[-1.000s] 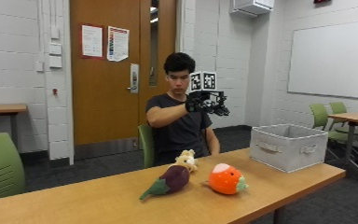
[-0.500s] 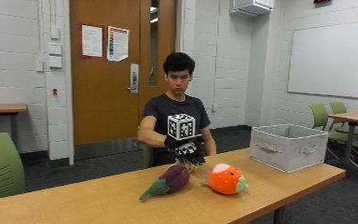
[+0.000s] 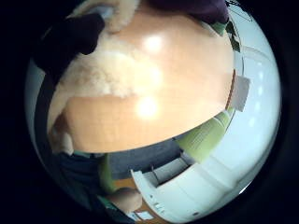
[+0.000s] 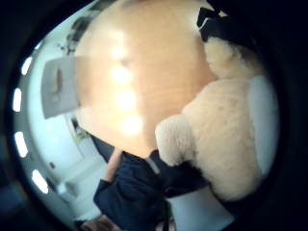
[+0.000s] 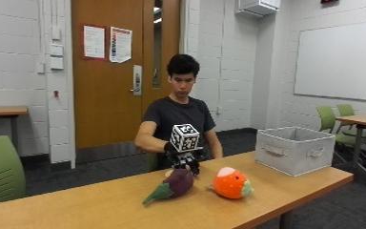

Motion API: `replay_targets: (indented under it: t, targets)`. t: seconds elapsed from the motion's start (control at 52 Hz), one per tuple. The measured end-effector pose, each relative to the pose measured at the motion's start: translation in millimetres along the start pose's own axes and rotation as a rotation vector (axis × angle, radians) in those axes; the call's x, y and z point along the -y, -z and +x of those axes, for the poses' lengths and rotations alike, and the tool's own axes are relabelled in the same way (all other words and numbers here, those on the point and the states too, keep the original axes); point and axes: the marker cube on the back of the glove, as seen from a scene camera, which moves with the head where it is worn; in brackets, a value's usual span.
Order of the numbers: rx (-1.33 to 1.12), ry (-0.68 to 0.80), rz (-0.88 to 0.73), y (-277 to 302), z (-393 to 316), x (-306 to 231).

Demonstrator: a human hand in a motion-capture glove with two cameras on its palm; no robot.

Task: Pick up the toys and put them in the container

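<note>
The cream plush toy (image 4: 226,139) sits on the table (image 5: 106,205) behind the purple eggplant toy (image 5: 173,183), all but hidden in the outside view yet filling much of both palm views, so it lies right against the palm; the gloved right hand (image 5: 184,160), raised at head height a second ago and lowered toward the toys half a second ago, has now come down onto it; a black fingertip (image 3: 77,35) lies against the fur in the little finger side view, but whether the fingers have curled round the plush or only rest on it I cannot tell; the toy itself appears not to have left the tabletop. The orange round toy (image 5: 230,182) lies just beside the eggplant, untouched; the grey fabric container (image 5: 295,150) stands well apart near the far end of the table, with nothing visible in it from here. By my reading the reach is done and the first grasp is under way; all three toys remain to be moved.
</note>
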Motion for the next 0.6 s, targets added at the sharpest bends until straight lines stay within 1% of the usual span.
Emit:
replay_targets:
  t: [0.154,0.231,0.327,0.404,0.519,0.596]
  targets:
    - [0.008,0.001,0.049,4.6,-4.7,-11.3]
    - [0.005,0.009,0.114,6.9,-6.5,-16.1]
    - [-0.059,0.017,0.221,14.1,-3.5,-10.5]
    - [-0.074,0.018,0.253,19.1,-2.9,-2.5]
    - [0.031,0.063,0.299,33.6,-6.4,14.8]
    - [0.086,0.047,0.351,57.9,-12.5,20.4]
